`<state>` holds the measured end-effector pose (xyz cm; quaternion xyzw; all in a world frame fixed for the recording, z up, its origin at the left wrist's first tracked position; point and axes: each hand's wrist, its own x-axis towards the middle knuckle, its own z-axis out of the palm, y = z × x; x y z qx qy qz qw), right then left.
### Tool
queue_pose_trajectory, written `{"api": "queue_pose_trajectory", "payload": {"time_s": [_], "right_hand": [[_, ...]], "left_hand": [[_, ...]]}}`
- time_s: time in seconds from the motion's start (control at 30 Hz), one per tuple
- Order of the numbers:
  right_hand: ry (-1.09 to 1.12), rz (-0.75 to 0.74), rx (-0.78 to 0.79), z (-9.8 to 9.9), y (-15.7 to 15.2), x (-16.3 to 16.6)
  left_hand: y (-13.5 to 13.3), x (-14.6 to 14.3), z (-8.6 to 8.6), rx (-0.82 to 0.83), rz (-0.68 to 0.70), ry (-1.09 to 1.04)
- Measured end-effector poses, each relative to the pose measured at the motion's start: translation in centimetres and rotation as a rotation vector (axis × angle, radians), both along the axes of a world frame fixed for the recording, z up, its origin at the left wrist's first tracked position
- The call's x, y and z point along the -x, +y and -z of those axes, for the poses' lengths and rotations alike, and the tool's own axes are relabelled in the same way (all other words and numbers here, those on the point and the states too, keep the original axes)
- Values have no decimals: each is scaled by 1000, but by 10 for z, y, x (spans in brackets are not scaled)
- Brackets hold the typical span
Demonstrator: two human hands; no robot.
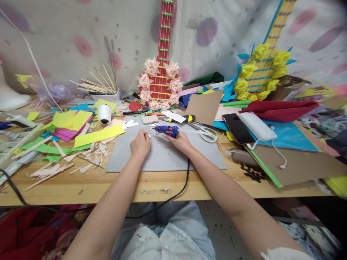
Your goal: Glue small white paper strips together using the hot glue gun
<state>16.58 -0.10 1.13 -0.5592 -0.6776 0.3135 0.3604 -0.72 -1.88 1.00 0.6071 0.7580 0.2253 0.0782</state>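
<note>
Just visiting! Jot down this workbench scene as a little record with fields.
Right hand: grips a blue glue gun
Left hand: near the glue gun's front; anything held is too small to make out
Underneath: grey cutting mat on a wooden table
Behind: red guitar model, yellow guitar model
Right side: scissors, black phone

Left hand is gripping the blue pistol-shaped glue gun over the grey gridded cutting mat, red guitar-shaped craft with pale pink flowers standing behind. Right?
Wrong hand: the head view shows the right hand, not the left hand, gripping the blue pistol-shaped glue gun over the grey gridded cutting mat, red guitar-shaped craft with pale pink flowers standing behind.
</note>
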Motion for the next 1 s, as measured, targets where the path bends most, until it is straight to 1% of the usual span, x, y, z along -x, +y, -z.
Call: {"api": "queue_pose_trajectory", "payload": {"time_s": [0.1, 0.17, 0.4, 0.47, 0.57, 0.67, 0.8, 0.9, 0.97, 1.0], "right_hand": [[-13, 2, -1, 1, 1, 0], [-35, 32, -11, 2, 3, -3], [-160, 241, 8, 4, 25, -26], [-173, 247, -1, 3, 33, -33], [-206, 214, 0, 2, 43, -37], [-267, 183, 13, 0, 47, -39], [-365, 147, -68, -7, 38, -49], [-540, 187, -138, -21, 20, -61], [-642, 216, -137, -32, 6, -65], [-671, 199, -109, -37, -1, -64]], "left_hand": [[-1, -1, -1, 2, 0, -2], [-1, -1, -1, -5, 1, -12], [-3, 1, -1, -37, -18, -55], [-4, 2, -2, -48, -33, -73], [-6, 5, -3, -71, -60, -114], [-7, 9, -4, -94, -93, -158], [-7, 15, -5, -108, -130, -217], [-5, 17, -5, -115, -141, -262], [-4, 18, -5, -129, -148, -295], [-4, 18, -4, -139, -154, -313]]}}
